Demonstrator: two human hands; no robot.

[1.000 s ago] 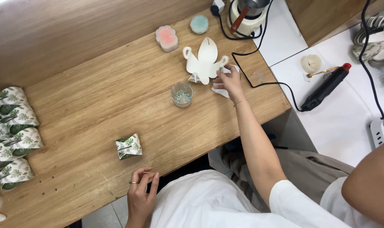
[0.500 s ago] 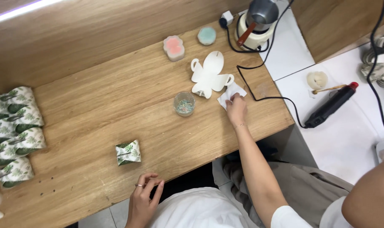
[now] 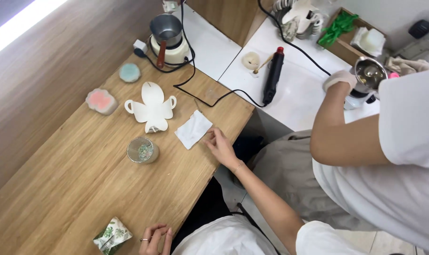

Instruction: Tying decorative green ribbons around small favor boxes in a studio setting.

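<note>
- White wipe, a small square of tissue-like sheet, is lying flat on the wooden table, just right of the white flower-shaped mould and up and right of the glass jar.
- Right hand is reaching in from the table's near edge; its fingertips are sitting at the wipe's right corner, fingers loosely together, pinching or just touching, which cannot be told apart. The wipe is not lifted.
- Left hand is resting at the near edge of the table, well below the jar, fingers curled and holding nothing, just beside a leaf-printed packet.
- Glass jar is standing upright with speckled filling inside; a pink cast piece and a pale blue cast piece are lying left of the mould, apparently finished.
- Wiping or picking up with the sheet appears only just beginning.
- Another person's gloved hand is steadying a metal pitcher on the white counter, well right of the mould.
</note>
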